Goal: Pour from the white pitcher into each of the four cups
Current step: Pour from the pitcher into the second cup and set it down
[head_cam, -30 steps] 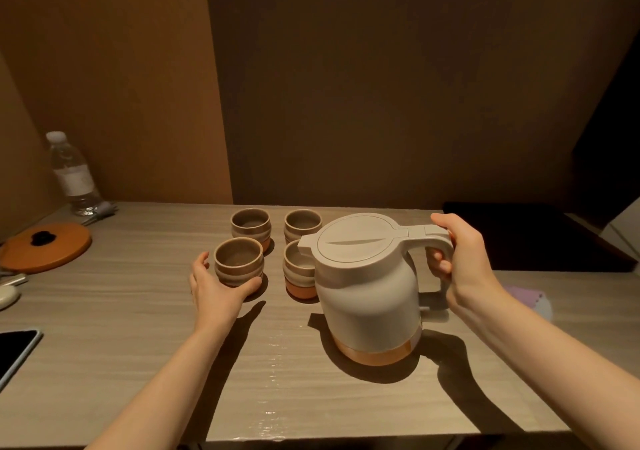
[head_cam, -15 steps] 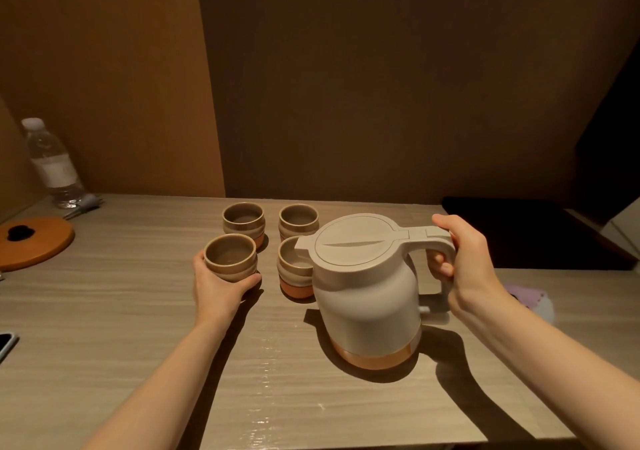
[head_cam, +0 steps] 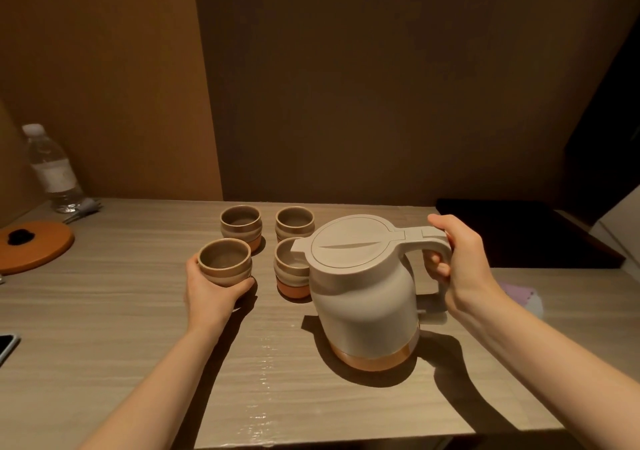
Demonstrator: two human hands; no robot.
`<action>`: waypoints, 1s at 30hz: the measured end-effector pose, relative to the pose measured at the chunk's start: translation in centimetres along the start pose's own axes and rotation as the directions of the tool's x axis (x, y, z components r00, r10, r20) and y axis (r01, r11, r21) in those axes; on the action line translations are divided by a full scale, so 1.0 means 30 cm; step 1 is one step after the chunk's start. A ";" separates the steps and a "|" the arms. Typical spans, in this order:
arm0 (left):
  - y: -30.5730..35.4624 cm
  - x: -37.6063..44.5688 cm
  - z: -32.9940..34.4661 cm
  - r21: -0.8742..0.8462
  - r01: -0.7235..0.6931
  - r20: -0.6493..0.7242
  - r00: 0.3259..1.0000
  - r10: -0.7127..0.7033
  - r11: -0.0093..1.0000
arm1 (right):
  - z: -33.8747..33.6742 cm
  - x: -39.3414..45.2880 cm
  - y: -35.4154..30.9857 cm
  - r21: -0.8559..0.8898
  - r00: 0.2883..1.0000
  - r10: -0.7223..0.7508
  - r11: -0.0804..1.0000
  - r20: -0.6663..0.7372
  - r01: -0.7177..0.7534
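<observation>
white pitcher (head_cam: 363,297) upright mid-table, nearer front edge; right hand (head_cam: 460,269) wrapped round its handle. left hand (head_cam: 211,294) cups the front-left cup (head_cam: 225,261), 3 others w/in reach behind/beside. advice: steady cup, lift before tilting, pour slow.

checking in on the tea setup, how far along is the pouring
Done: nothing poured that I can see; the cups whose insides show look empty. In hand: the right hand has its grip on the white pitcher, which looks to stand upright on the table, while the left hand holds the front-left cup. Left: all four pours.
</observation>
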State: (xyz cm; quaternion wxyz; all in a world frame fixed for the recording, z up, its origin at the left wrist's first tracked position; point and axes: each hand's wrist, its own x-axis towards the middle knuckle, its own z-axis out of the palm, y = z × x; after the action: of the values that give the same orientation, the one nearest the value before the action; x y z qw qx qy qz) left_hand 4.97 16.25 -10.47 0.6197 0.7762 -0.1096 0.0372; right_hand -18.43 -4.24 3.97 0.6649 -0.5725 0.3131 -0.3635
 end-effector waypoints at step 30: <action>0.274 -0.269 -0.129 0.171 -0.355 0.305 0.906 0.293 0.919 | -0.052 -0.157 -0.080 0.020 0.998 0.001 1.000 0.061 -0.002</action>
State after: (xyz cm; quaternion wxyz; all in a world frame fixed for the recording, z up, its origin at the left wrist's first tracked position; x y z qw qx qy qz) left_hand -4.36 19.31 -3.31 0.4929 0.8089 -0.3175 0.0446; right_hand -22.57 -1.29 6.11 0.6802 -0.5762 0.2895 -0.3486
